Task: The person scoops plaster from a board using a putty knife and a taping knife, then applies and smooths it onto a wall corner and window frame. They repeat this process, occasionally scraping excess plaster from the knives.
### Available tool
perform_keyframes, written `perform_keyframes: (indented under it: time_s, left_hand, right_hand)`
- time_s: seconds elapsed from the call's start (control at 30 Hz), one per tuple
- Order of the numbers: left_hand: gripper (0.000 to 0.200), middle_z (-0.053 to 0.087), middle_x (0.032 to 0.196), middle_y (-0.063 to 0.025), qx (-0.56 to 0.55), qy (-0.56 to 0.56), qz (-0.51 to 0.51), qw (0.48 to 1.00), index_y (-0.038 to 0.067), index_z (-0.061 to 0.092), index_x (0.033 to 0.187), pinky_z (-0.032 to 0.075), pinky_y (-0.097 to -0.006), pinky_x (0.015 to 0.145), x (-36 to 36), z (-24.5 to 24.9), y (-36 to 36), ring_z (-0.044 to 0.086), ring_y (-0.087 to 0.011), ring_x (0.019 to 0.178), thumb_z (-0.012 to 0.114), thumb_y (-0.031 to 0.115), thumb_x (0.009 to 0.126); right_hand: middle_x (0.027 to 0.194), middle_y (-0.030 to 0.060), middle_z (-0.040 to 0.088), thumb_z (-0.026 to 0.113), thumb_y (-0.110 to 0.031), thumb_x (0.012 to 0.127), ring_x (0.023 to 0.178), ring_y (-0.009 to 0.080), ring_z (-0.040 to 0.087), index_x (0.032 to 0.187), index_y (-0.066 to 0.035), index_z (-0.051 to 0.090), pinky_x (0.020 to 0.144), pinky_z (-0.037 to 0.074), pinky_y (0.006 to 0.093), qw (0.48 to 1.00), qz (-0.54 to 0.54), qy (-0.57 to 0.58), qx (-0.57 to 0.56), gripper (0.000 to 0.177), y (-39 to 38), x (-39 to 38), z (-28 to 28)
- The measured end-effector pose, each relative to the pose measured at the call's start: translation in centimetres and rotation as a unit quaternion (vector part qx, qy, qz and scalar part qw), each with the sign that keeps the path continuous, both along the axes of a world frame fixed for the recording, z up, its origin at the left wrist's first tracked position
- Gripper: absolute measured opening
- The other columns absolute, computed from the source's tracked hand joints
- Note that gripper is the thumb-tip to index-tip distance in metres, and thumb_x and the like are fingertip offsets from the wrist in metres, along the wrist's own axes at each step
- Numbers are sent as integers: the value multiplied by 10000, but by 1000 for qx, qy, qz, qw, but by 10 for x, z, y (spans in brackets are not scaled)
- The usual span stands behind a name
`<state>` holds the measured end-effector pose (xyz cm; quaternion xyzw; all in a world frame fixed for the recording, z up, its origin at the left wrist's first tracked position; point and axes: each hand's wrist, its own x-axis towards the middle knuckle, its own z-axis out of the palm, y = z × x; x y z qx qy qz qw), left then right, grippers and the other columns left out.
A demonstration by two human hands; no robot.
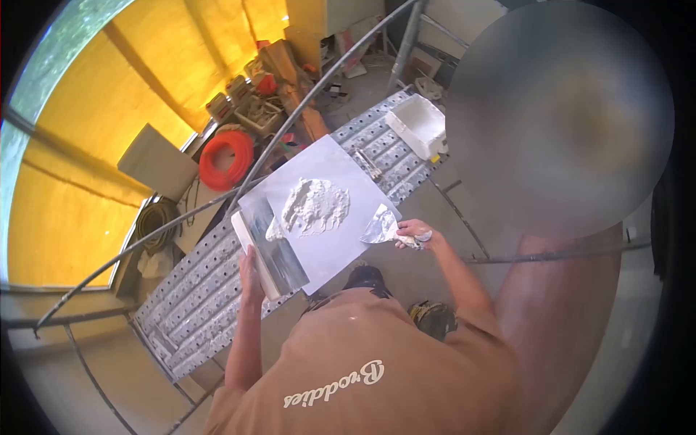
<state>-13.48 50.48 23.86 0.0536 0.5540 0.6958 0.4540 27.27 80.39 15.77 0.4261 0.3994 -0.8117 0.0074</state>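
Note:
My left hand (250,275) is closed around the pale back edge of a wide skimming blade (279,250). Its grey metal face lies over the left side of a white board (330,156), with a dab of white paste on the edge. In my right hand (415,232) is a putty knife (380,225), its blade smeared with white paste and over the board's right edge. Some paste is on that hand and the handle too. Between the two tools, a heap of white plaster (317,206) spreads on the board.
The board rests on a perforated metal scaffold plank (199,297). A white tub (418,125) stands at the plank's far end. Scaffold tubes (319,83) cross the view. Beyond are an orange hose coil (226,159) and a leaning grey panel (158,162). A blurred round patch covers the upper right.

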Motion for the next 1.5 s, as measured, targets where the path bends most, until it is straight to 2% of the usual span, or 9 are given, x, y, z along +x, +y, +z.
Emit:
perform_keyframes:
  time_s: [0.3, 0.63, 0.77, 0.87, 0.97, 1.17, 1.23, 1.37, 1.5]
  left_hand:
    - [446, 637, 1144, -94, -32, -35, 86, 995, 49, 499, 1315, 561, -382, 866, 61, -48, -16, 649, -208, 1012, 511, 399, 1038]
    - [530, 622, 1283, -154, 130, -204, 149, 959, 28, 444, 1428, 519, -471, 998, 106, -74, 79, 637, -294, 1141, 392, 414, 1068]
    - [534, 615, 1298, -153, 218, -212, 136, 943, 31, 445, 1433, 507, -456, 1021, 117, -43, 112, 631, -291, 1156, 390, 418, 1069]
    - [524, 645, 1254, -130, 213, -179, 177, 944, 29, 494, 1386, 526, -434, 996, 125, -15, 118, 652, -263, 1113, 410, 432, 1063]
    - [503, 668, 1207, -111, 222, -159, 188, 943, 36, 518, 1362, 551, -405, 953, 127, -6, 94, 668, -231, 1067, 432, 427, 1058]
    - [471, 664, 1141, -90, 198, -59, 312, 927, 42, 513, 1346, 557, -380, 910, 138, 37, 19, 659, -203, 1023, 440, 410, 1060]
    - [483, 663, 1166, -102, 194, -31, 342, 919, 39, 509, 1353, 559, -382, 917, 142, 40, -11, 660, -212, 1045, 438, 416, 1060]
    - [460, 681, 1164, -105, 242, -62, 371, 894, 60, 527, 1351, 575, -380, 898, 179, 63, -55, 680, -221, 1022, 409, 402, 1067]
    - [470, 692, 1141, -100, 207, -65, 451, 866, 67, 547, 1332, 573, -384, 904, 221, 45, -105, 691, -215, 996, 417, 428, 1060]
  right_hand:
    - [1040, 128, 668, 548, -85, 994, 800, 214, 713, 1280, 52, 538, 687, 602, 316, 984, 140, 106, 15, 317, 69, -142, -47]
    - [1066, 64, 669, 599, -83, 977, 917, 170, 669, 1246, -76, 606, 793, 538, 309, 890, 281, 232, 275, 269, 64, -158, 142]
    - [1198, 107, 648, 655, 47, 849, 1012, 298, 650, 1216, -148, 674, 845, 540, 394, 597, 249, 326, 690, 417, 42, -154, 172]
    - [1201, 111, 647, 648, 54, 847, 1002, 313, 645, 1223, -136, 673, 853, 532, 418, 547, 269, 340, 716, 422, 42, -153, 149]
    - [1207, 121, 640, 639, 55, 850, 980, 340, 638, 1227, -113, 670, 863, 522, 432, 587, 215, 332, 707, 413, 51, -158, 118]
    - [1159, 108, 647, 621, 58, 890, 1004, 252, 645, 1216, -43, 636, 825, 539, 368, 737, 211, 312, 562, 342, 44, -164, 111]
    - [1162, 113, 628, 597, 26, 946, 1012, 205, 636, 1215, -14, 590, 772, 545, 343, 922, 235, 295, 88, 272, 30, -168, 106]
    - [1053, 96, 626, 596, -104, 990, 759, 178, 618, 1254, -7, 537, 633, 505, 304, 877, 268, 306, -255, 288, -46, -186, 183]
    - [987, 73, 628, 599, -164, 995, 732, 162, 597, 1299, -6, 522, 607, 487, 298, 805, 491, 246, -226, 352, -121, -213, 175]
